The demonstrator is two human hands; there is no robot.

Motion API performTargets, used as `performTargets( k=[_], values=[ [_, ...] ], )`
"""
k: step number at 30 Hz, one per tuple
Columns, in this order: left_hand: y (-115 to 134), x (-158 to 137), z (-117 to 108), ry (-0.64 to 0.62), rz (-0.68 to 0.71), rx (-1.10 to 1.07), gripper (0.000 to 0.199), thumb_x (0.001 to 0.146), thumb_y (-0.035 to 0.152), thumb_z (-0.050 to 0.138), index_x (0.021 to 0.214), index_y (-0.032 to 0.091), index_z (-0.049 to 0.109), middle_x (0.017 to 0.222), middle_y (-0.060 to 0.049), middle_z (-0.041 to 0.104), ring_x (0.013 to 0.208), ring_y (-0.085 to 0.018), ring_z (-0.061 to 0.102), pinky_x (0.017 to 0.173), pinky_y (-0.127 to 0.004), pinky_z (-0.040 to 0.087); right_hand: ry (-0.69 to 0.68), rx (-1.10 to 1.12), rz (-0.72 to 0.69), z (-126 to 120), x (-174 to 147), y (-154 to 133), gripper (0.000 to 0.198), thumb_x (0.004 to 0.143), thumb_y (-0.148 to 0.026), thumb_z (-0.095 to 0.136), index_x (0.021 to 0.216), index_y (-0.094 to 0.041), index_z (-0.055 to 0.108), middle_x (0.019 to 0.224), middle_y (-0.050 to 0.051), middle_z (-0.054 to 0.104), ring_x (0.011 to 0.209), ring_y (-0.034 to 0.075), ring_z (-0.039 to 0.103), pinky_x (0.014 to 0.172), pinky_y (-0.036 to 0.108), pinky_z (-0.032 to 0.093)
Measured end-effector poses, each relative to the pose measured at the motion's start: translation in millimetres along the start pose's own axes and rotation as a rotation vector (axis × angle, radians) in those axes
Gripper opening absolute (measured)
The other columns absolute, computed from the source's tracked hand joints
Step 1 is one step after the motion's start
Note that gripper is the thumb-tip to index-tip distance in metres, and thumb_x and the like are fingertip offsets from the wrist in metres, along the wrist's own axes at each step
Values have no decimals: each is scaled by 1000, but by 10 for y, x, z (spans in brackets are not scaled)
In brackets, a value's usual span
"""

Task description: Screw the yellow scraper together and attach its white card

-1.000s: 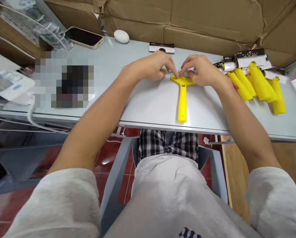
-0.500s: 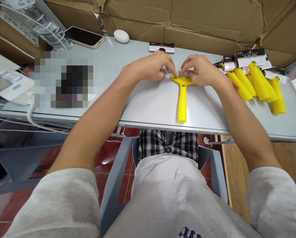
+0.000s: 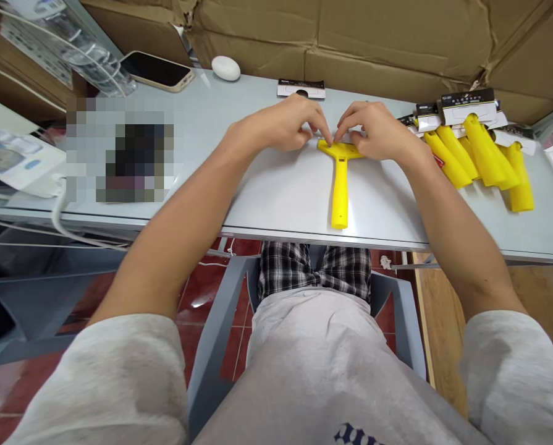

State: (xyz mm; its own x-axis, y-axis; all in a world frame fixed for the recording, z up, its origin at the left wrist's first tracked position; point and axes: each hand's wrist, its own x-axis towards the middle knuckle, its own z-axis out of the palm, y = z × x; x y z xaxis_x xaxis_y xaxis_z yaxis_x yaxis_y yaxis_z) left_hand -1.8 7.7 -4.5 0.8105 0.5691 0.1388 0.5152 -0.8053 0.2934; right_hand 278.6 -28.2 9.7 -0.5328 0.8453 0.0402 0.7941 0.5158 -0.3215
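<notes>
Left grip [image 3: 297,123], right grip [image 3: 373,131]: cannot tell whether holding | both at top of yellow T-shaped tool [image 3: 340,185] | table [image 3: 285,194] beneath

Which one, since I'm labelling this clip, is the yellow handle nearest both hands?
The T-shaped yellow handle lying apart, with the left hand and right hand at its wide end; the other handles lie bunched at the right.

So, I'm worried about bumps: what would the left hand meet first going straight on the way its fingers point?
Most likely the top of the yellow T-shaped tool. The left hand points down at it and may be touching it; depth is unclear. The right hand is close beside.
</notes>
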Motion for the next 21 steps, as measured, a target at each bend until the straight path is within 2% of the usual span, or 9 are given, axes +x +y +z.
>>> performTargets(
  k=[4, 7, 9, 12, 16, 19, 21],
  values=[
    [-18, -2, 10, -17, -19, -13, 59, 109, 56, 49, 143, 34, 92, 154, -1, 86, 121, -28, 67, 124, -50, 57, 1, -7, -13, 3, 0, 1, 49, 99, -55, 58, 130, -41, 92, 148, 3, 81, 148, 30, 73, 145, 50, 59],
    [-103, 7, 50, -47, -26, -35, 63, 108, 67, 48, 148, 41, 89, 161, 6, 84, 133, -31, 62, 135, -49, 47, -2, -18, -10, 3, -4, -6, 50, 100, -55, 56, 132, -40, 92, 151, 3, 80, 148, 30, 73, 146, 50, 58],
    [-156, 19, 81, -56, -28, -59, 67, 105, 73, 48, 152, 45, 87, 161, 10, 85, 138, -33, 60, 136, -50, 44, -10, -23, 0, 3, -5, -15, 51, 101, -56, 56, 134, -40, 91, 148, 4, 82, 150, 30, 72, 146, 48, 58],
    [-174, 30, 100, -27, -27, -111, 70, 101, 81, 48, 146, 47, 90, 149, 9, 90, 132, -34, 62, 131, -53, 47, -13, -19, 4, 2, -5, -33, 53, 99, -62, 59, 135, -38, 91, 143, 6, 83, 150, 30, 73, 146, 48, 58],
    [-175, 32, 90, 2, -13, -139, 80, 100, 95, 42, 136, 45, 93, 137, 11, 92, 119, -28, 60, 132, -50, 47, -20, 17, 1, -4, -10, -46, 57, 91, -72, 65, 130, -39, 91, 137, 5, 85, 149, 30, 73, 145, 49, 58],
    [-281, 34, 118, -1, 47, -171, 88, 95, 104, 34, 136, 50, 90, 126, 15, 93, 123, -28, 57, 134, -45, 42, -14, 45, 7, -8, -13, -36, 62, 87, -78, 66, 127, -40, 91, 138, 4, 85, 149, 30, 73, 146, 50, 56],
    [-372, 36, 149, -7, 99, -198, 89, 94, 103, 33, 143, 54, 88, 120, 14, 94, 128, -31, 56, 137, -45, 37, -9, 47, 7, -12, -17, -28, 63, 87, -80, 64, 125, -38, 92, 144, 4, 84, 148, 31, 73, 147, 52, 55]
  ],
)
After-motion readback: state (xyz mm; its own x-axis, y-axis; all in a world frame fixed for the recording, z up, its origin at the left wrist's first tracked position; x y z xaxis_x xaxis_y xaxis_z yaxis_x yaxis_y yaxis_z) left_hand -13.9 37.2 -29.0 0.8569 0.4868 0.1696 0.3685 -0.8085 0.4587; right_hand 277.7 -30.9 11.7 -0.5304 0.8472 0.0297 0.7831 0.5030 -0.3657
